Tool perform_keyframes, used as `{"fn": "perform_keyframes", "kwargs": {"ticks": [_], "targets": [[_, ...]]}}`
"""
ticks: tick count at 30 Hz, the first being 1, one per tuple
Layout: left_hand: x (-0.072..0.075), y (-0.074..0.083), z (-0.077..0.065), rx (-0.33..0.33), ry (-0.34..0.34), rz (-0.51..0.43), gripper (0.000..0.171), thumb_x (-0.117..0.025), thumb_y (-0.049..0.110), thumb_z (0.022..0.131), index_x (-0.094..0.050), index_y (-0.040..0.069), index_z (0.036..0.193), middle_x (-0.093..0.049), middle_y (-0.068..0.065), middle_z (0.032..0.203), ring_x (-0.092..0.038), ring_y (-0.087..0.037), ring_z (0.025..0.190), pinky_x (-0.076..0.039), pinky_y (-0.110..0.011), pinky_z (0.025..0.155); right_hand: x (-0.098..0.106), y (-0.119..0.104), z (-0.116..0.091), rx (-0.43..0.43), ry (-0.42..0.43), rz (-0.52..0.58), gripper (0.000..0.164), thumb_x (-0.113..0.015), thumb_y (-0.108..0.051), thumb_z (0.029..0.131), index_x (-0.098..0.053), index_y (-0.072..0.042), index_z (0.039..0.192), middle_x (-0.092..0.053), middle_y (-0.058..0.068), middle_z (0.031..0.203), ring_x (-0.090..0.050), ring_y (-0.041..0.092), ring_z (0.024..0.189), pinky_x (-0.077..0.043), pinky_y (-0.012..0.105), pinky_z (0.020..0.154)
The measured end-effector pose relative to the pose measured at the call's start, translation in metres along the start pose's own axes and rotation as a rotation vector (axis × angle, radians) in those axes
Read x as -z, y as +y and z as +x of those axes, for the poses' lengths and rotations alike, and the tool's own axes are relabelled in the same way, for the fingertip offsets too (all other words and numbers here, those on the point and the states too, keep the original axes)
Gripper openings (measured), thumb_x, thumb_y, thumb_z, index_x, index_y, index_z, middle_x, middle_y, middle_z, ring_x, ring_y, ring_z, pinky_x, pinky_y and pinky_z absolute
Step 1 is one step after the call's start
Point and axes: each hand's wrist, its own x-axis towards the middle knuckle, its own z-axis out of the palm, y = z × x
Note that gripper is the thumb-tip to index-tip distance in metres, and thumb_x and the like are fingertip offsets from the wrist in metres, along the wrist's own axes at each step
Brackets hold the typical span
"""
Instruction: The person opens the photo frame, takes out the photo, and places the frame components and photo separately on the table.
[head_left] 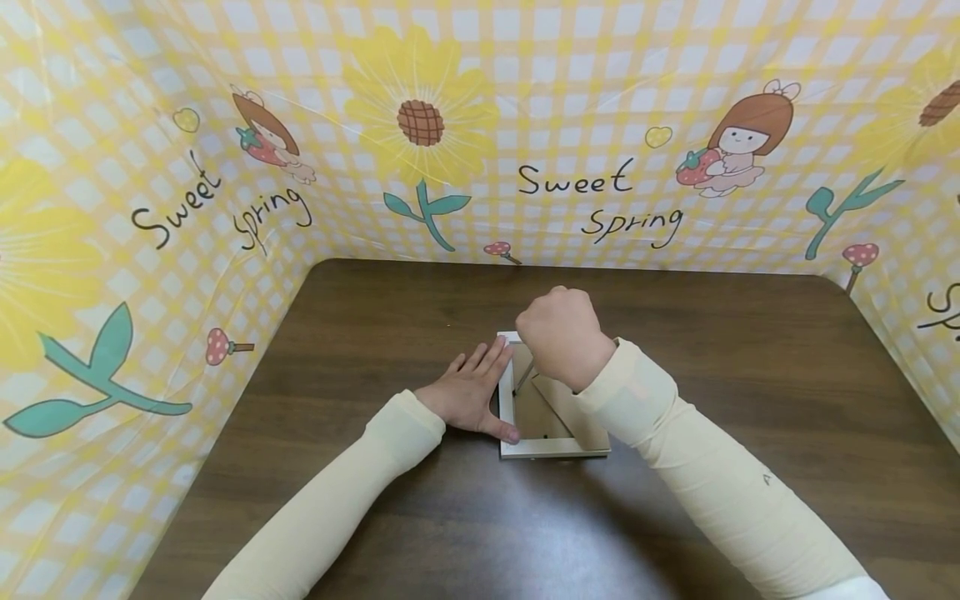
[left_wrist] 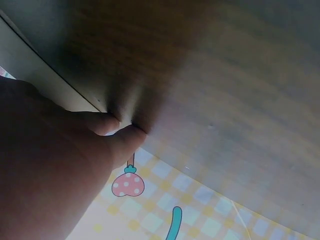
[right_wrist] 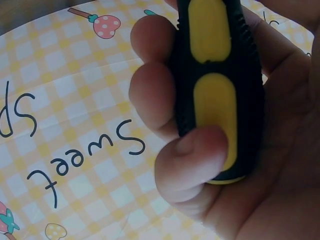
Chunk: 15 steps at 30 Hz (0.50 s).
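Observation:
A picture frame (head_left: 555, 448) with a white border lies on the table, its brown backing board (head_left: 534, 417) facing up. My left hand (head_left: 472, 390) rests along the frame's left side, fingers spread and thumb near the lower left corner. Above the frame, my right hand (head_left: 566, 333) grips a screwdriver (right_wrist: 215, 100) by its black and yellow handle. The screwdriver's thin metal shaft slants down to the left, its tip at the inner left edge of the border. My right hand and sleeve hide the frame's upper right part.
The dark wooden table (head_left: 375, 333) has rounded far corners. A yellow checked cloth (head_left: 480, 225) with flowers and lettering stands behind it and along both sides. Pale sleeves (head_left: 330, 508) cover both forearms.

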Motion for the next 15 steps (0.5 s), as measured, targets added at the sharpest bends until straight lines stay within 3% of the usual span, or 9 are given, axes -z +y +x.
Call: {"fn": "perform_keyframes", "kwargs": {"ticks": [15], "targets": [[0.0000,-0.0009,0.0017,0.000,-0.006,-0.019,0.139,-0.062,0.089,0.070,0.016,0.018,0.161,0.023,-0.001,0.166,0.008,-0.028,0.153,-0.004,-0.053,0.119,0.0026,-0.0049,0.0044,-0.006,-0.041,-0.005,0.005,-0.082,-0.015,0.080,-0.077,-0.015,0.079,-0.061,-0.002,0.064,-0.058,0.021,0.064,-0.054,0.037,0.053]]}}
